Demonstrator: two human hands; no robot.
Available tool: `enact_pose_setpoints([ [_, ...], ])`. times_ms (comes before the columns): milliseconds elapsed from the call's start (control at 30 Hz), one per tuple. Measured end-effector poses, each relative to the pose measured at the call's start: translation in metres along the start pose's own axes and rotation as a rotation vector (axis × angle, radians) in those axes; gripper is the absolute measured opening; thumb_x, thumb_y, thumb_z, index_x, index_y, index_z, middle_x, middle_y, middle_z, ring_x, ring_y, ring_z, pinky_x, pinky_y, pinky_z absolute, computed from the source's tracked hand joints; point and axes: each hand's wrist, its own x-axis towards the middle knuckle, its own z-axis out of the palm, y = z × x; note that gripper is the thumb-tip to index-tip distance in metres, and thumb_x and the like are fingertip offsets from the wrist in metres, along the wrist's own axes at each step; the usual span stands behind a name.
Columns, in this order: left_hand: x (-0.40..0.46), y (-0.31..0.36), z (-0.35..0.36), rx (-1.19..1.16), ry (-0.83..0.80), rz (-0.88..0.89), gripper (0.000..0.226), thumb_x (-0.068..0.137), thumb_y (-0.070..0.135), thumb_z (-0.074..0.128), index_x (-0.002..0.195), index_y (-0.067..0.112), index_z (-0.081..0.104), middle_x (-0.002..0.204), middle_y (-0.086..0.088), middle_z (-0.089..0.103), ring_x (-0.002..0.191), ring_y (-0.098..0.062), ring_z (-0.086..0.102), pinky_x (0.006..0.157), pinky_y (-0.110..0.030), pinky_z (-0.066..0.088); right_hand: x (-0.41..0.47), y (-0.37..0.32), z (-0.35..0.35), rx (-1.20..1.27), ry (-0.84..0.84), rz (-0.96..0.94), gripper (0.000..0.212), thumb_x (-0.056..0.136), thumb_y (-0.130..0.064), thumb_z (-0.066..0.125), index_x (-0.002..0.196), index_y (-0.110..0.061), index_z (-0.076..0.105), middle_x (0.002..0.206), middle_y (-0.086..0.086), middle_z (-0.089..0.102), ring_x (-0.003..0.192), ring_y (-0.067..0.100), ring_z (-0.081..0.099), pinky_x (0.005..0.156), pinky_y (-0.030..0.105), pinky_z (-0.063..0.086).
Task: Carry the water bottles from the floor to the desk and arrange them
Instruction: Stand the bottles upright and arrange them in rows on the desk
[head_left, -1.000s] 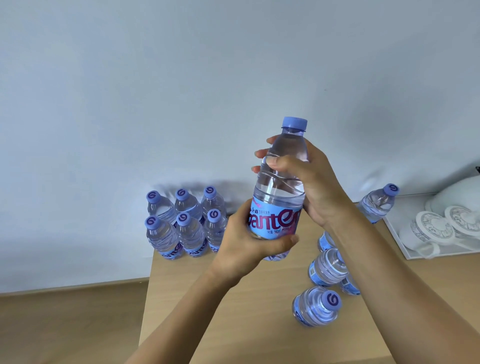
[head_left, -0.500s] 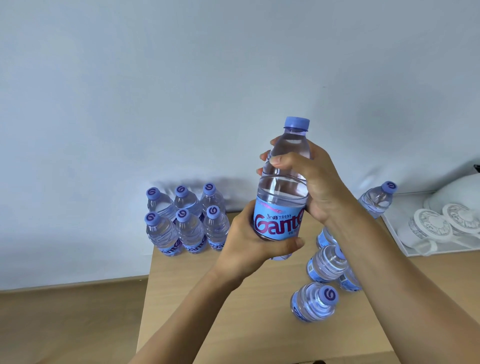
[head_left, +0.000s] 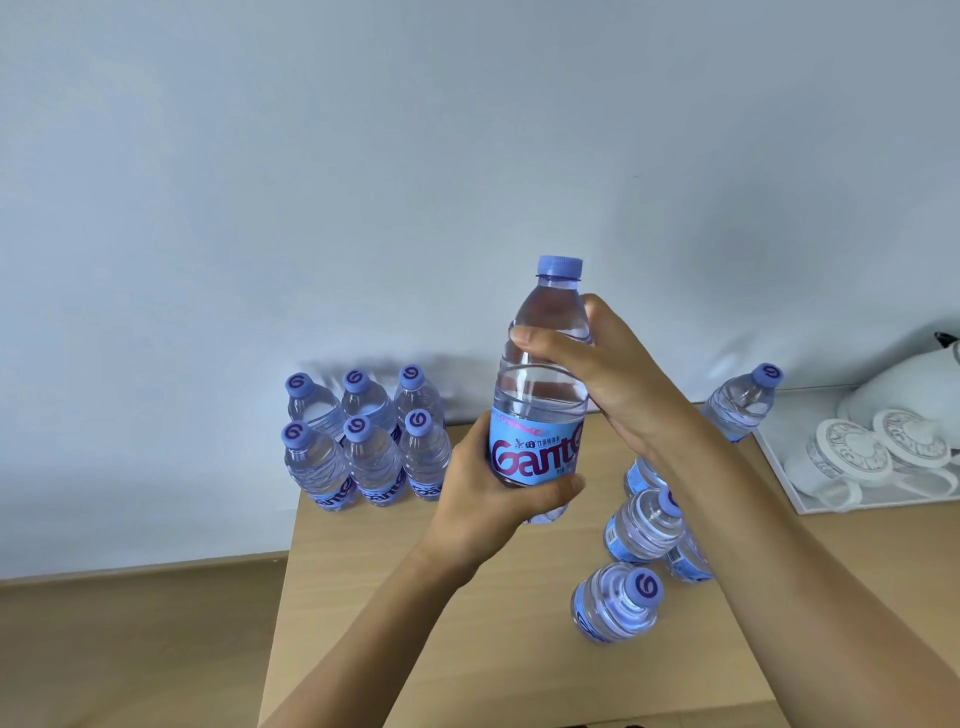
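Looking down from the head camera, a clear plastic water bottle with a blue label and lilac cap (head_left: 540, 395) stands upright in the air above the light wooden desk (head_left: 415, 639), held by both hands. The left hand (head_left: 493, 499) wraps its curled fingers and thumb round the labelled lower part, the thumb lying across the front just under the label. The right hand (head_left: 608, 384) curls round the clear shoulder of the bottle from the right, its thumb across the front and its fingers behind.

At the desk's far left corner, against the pale grey-blue wall (head_left: 363, 156), six matching upright bottles in two rows of three (head_left: 366, 441) stand touching one another. Right of the held bottle, a loose cluster of matching bottles (head_left: 644, 525) stands near the right forearm, partly hidden by it; the nearest bottle of that cluster (head_left: 618, 603) stands alone toward the front. One more upright bottle by the wall (head_left: 740, 400) stands just beside a white rectangular tray (head_left: 779, 467) holding overturned white patterned cups (head_left: 852, 462). Wooden flooring (head_left: 130, 644) shows left of the desk
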Motion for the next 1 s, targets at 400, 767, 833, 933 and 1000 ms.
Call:
enact_pose_setpoints([
  [400,0.012,-0.072,-0.013,0.072,0.023,-0.167,0.063,0.067,0.0,0.085,0.117,0.013,0.049,0.107,-0.014,0.066,0.092,-0.022,0.067,0.067,-0.033,0.059,-0.006,0.068,0.0,-0.223,-0.099,0.079,0.026,0.076,-0.023,0.084,0.097,-0.02,0.069,0.092,-0.003,0.076,0.085,0.009,0.07,0.077,0.028,0.056],
  [767,0.029,-0.146,-0.021,0.207,0.112,-0.148,0.074,0.062,-0.006,0.086,0.123,0.02,0.052,0.118,-0.003,0.063,0.1,0.001,0.06,0.078,-0.006,0.045,-0.007,0.141,0.008,-0.346,-0.159,0.181,0.033,0.07,-0.016,0.088,0.084,-0.033,0.062,0.077,-0.017,0.068,0.07,-0.007,0.061,0.064,0.008,0.044],
  [833,0.033,-0.157,-0.019,0.248,0.16,-0.124,0.074,0.061,-0.007,0.085,0.12,0.023,0.052,0.118,-0.006,0.063,0.103,-0.012,0.061,0.082,-0.009,0.046,-0.006,0.152,0.008,-0.351,-0.165,0.178,0.035,0.069,-0.013,0.088,0.089,-0.03,0.065,0.078,-0.018,0.068,0.069,-0.009,0.059,0.066,0.008,0.045],
  [933,0.039,-0.169,-0.016,0.268,0.236,-0.151,0.074,0.062,-0.006,0.084,0.113,0.035,0.051,0.111,0.001,0.065,0.1,-0.016,0.062,0.08,-0.016,0.05,-0.002,0.164,0.008,-0.35,-0.171,0.172,0.044,0.068,-0.012,0.089,0.103,-0.026,0.068,0.088,-0.018,0.069,0.081,-0.008,0.061,0.075,0.01,0.049],
  [1000,0.043,-0.176,-0.016,0.268,0.276,-0.167,0.076,0.062,-0.008,0.083,0.111,0.039,0.048,0.107,0.004,0.066,0.096,-0.014,0.063,0.075,-0.016,0.051,0.002,0.171,0.008,-0.347,-0.168,0.172,0.046,0.068,-0.01,0.088,0.1,-0.033,0.065,0.09,-0.022,0.068,0.084,-0.011,0.061,0.078,0.01,0.049],
])
